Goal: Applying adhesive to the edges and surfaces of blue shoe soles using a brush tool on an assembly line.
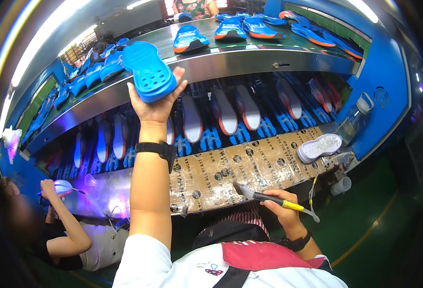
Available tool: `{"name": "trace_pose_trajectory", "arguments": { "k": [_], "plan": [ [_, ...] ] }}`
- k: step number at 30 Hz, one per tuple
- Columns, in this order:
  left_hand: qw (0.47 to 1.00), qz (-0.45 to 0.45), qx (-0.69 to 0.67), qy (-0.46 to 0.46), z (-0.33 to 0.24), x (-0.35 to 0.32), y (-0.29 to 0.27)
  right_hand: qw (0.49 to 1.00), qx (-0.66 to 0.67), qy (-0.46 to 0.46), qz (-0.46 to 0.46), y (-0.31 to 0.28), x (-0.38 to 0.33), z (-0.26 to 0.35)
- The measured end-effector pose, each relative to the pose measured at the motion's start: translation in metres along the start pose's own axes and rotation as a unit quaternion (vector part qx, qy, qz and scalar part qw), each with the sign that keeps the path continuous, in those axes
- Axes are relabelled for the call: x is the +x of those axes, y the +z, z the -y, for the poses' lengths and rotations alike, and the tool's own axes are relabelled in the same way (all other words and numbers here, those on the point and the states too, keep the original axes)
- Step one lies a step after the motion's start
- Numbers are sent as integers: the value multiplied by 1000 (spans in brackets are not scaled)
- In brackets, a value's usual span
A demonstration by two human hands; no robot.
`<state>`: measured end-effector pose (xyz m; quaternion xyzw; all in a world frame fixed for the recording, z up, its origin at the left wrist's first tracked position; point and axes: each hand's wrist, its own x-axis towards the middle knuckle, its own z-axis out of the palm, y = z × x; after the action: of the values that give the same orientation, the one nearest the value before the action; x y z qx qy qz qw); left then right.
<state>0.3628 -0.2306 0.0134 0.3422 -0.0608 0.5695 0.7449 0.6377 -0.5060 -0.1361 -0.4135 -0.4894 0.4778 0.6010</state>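
My left hand point(155, 108) is raised at the front edge of the upper conveyor, fingers curled round the heel end of a bright blue shoe sole point(149, 72) with a row of small hollows. Low at the right, my right hand point(284, 211) grips a brush point(264, 197) with a dark and yellow handle; a thin pale tube runs from its end. The bristles hover at the near edge of the cardboard-covered bench point(206, 180). On that bench's right end lies a white shoe sole point(320, 148).
Blue and orange soles point(189, 38) stand along the green upper conveyor point(166, 38). Beneath it, several shoe uppers on lasts point(223, 113) hang in a row. A clear bottle point(358, 115) stands at right. To my left, a co-worker point(70, 230) holds a pale shoe part.
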Motion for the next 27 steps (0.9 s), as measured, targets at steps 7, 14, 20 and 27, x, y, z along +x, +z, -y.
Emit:
{"name": "trace_pose_trajectory", "arguments": {
  "k": [7, 14, 20, 27],
  "plan": [
    [998, 45, 10, -52, 18, -42, -1, 999, -2, -15, -30, 0, -6, 7],
    [983, -5, 58, -176, 89, -170, -14, 999, 15, -40, -23, 15, 11, 36],
    [958, -76, -31, -273, 131, -227, -3, 936, -203, -287, -37, 62, 39, 77],
    [945, -163, 8, -282, 144, -259, 1, 852, -302, -427, -19, 85, 49, 62]
  ]
}}
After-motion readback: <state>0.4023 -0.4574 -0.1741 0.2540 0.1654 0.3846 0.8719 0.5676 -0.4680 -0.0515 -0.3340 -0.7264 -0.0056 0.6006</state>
